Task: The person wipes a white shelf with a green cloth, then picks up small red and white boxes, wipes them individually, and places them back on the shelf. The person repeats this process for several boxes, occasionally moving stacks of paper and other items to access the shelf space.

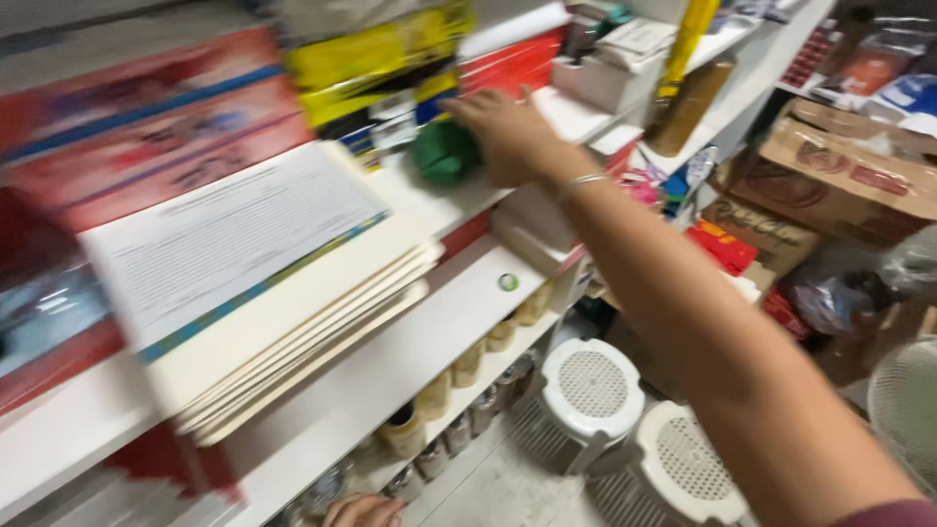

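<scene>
Two white plastic stools (592, 388) stand on the floor, one green bundle (444, 153) sits on the shelf (468, 322), one stack of cream boards (293, 322) (blurred), and two hands show.

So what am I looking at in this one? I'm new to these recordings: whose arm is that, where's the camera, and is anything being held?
One picture, taken by a camera worn on a person's head, looking down along white shelves. No machine here: just bare hands. The long arm from lower right is the person's right hand, wearing a thin bracelet. It reaches to a green object on the shelf and touches it; motion blur hides whether it grips. The left hand barely shows at the bottom edge, near a row of jars. A stack of cream folders overhangs the shelf. Two white stools stand on the floor below.
</scene>
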